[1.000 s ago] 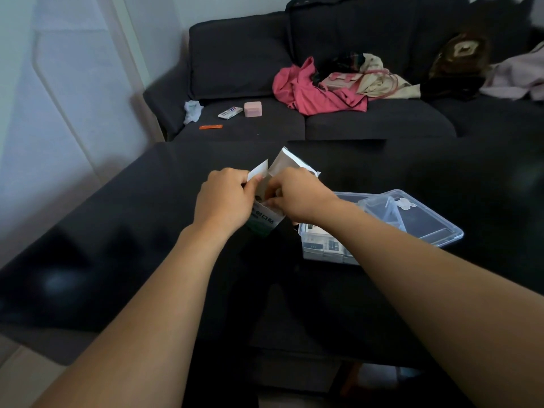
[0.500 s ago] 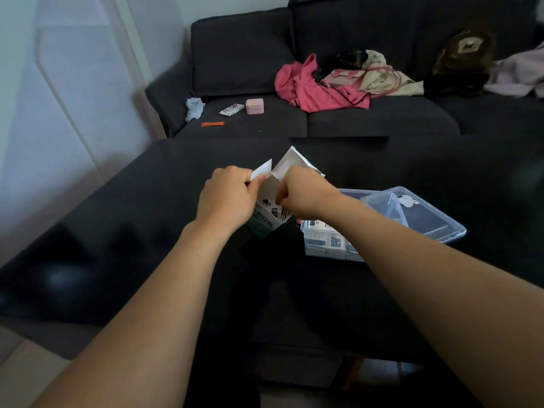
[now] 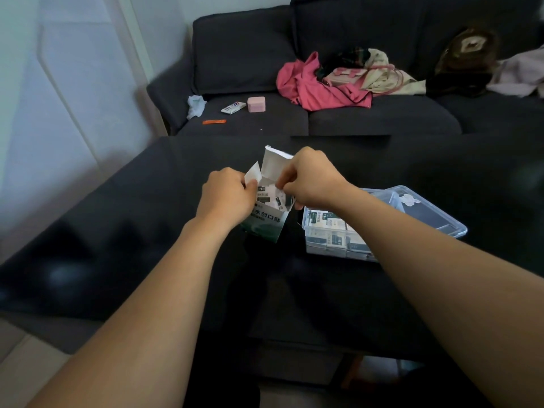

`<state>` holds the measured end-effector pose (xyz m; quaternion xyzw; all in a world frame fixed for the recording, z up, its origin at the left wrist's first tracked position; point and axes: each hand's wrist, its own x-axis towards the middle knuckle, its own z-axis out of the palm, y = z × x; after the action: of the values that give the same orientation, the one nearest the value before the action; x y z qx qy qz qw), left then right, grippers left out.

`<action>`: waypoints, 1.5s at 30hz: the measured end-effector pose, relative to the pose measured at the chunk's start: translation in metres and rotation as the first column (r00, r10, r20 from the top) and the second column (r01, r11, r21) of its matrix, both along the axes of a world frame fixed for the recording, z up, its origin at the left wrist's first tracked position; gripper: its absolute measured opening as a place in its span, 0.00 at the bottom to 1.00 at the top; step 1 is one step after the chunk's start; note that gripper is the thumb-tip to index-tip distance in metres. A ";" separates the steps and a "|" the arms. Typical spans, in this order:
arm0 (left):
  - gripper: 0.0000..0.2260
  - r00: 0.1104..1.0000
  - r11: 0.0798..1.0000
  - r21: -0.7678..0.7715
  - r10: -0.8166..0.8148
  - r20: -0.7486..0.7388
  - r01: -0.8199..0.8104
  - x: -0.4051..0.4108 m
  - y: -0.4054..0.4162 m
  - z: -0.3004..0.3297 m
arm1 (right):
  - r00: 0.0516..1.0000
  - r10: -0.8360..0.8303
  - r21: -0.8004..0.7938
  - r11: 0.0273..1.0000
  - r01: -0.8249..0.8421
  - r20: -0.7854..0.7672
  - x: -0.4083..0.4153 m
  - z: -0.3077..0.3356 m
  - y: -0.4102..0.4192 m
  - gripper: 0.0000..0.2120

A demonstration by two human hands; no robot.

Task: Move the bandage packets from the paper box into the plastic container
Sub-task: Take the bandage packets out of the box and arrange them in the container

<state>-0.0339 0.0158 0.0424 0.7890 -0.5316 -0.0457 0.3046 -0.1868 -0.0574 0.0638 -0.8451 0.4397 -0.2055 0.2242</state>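
Upright, white-green paper box (image 3: 266,223) w/ flaps open, left hand (image 3: 225,195) gripping it, right hand (image 3: 309,178) pinching bandage packets (image 3: 279,198).

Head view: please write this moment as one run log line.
left hand: holds box | right hand: pinches packet at box mouth | container: open, packets inside

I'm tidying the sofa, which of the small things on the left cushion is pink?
The small pink box, squarish, beside the white packet; the strip is orange, the crumpled tissue white.
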 end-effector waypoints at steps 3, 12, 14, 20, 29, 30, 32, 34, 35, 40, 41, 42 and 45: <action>0.15 0.999 1.000 -0.002 0.000 -0.032 0.000 0.002 0.002 0.001 | 0.997 -0.019 -0.023 1.000 0.021 0.072 0.000 0.005 0.002 0.10; 0.10 0.995 0.999 0.018 0.039 -0.093 -0.038 0.004 0.005 0.001 | 0.938 -0.087 0.091 0.994 0.059 0.336 -0.007 0.015 0.005 0.07; 0.08 0.995 0.999 0.017 0.038 -0.094 -0.036 0.006 0.003 0.000 | 0.909 -0.115 0.191 0.981 0.040 0.400 -0.010 0.018 0.003 0.06; 0.10 0.996 0.997 0.040 0.061 -0.058 -0.059 0.008 0.005 0.001 | 0.825 -0.254 0.489 0.872 -0.031 0.505 -0.027 0.022 -0.006 0.07; 0.21 0.938 0.829 -0.557 -0.233 -0.255 0.055 -0.027 0.009 0.013 | 0.600 -0.413 0.676 0.668 -0.312 0.685 -0.036 0.026 -0.009 0.09; 0.20 0.878 0.832 -0.551 -0.310 -0.363 0.066 -0.037 0.008 0.014 | 0.600 -0.391 0.671 0.649 -0.357 0.698 -0.036 0.026 -0.006 0.09; 0.16 0.715 0.846 -0.526 -0.421 -0.558 0.088 -0.055 0.005 0.014 | 0.624 -0.314 0.652 0.620 -0.436 0.716 -0.033 0.025 0.000 0.09; 0.09 0.550 0.846 -0.532 -0.464 -0.694 0.043 -0.067 0.003 0.014 | 0.657 -0.231 0.631 0.616 -0.472 0.717 -0.031 0.023 0.004 0.09; 0.09 0.498 0.855 -0.519 -0.448 -0.742 -0.004 -0.071 0.002 0.015 | 0.684 -0.190 0.620 0.635 -0.462 0.704 -0.031 0.022 0.005 0.09; 0.15 0.364 0.925 -0.380 -0.348 -0.864 -0.017 -0.073 0.004 0.025 | 0.877 -0.013 0.477 0.843 -0.248 0.480 -0.054 0.028 0.003 0.05; 0.14 0.391 0.938 -0.346 -0.327 -0.860 0.024 -0.073 0.006 0.026 | 0.869 -0.064 0.448 0.874 -0.189 0.491 -0.061 0.031 0.000 0.07; 0.12 0.425 0.951 -0.302 -0.303 -0.853 0.071 -0.074 0.008 0.027 | 0.844 -0.114 0.423 0.895 -0.141 0.524 -0.066 0.033 -0.003 0.09; 0.08 0.471 0.942 -0.173 -0.296 -0.831 0.286 -0.081 0.011 0.024 | 0.827 -0.035 0.330 0.926 -0.185 0.562 -0.070 0.037 -0.002 0.17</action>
<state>-0.1146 0.0272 0.0659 0.5627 -0.4421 -0.4714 0.5154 -0.2573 -0.0596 0.1007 -0.7072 0.3514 -0.3470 0.5059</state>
